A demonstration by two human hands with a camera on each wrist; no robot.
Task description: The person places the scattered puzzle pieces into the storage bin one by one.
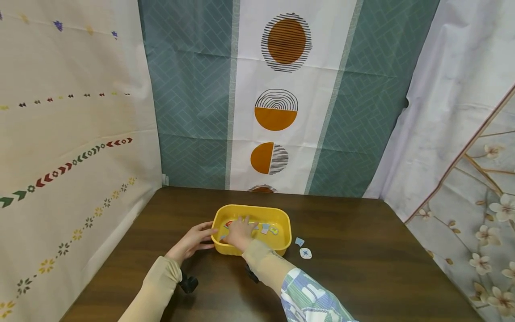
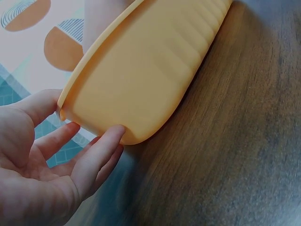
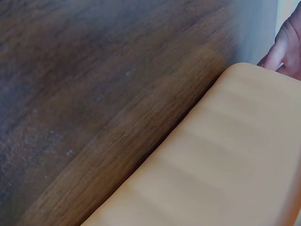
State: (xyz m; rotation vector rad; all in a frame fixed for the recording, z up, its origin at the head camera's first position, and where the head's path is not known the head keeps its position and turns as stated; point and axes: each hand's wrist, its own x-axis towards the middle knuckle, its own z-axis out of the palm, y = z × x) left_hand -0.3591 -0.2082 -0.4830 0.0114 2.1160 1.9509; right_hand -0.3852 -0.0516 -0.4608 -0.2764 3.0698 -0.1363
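Note:
A yellow plastic tub (image 1: 283, 243) with rounded corners stands on the table. At its left end my left hand (image 1: 198, 239) holds the corner, thumb at the rim and fingertips against the outer wall (image 2: 136, 94). My right hand (image 1: 240, 232) reaches down inside the tub with its fingers spread among small flat pieces. To its right lie a pink-and-blue piece (image 1: 265, 229) and a green one (image 1: 274, 230); a red piece (image 1: 229, 223) lies to its left. The right palm hides part of the tub's floor. The right wrist view shows the tub's ribbed outer side (image 3: 225, 155), not my right fingers.
Just right of the tub, a small light-blue piece (image 1: 299, 241) and a white piece with a blue star shape (image 1: 306, 253) lie on the dark wooden table (image 1: 362, 268). Patterned cloths (image 1: 193, 98) hang behind the table and at both sides.

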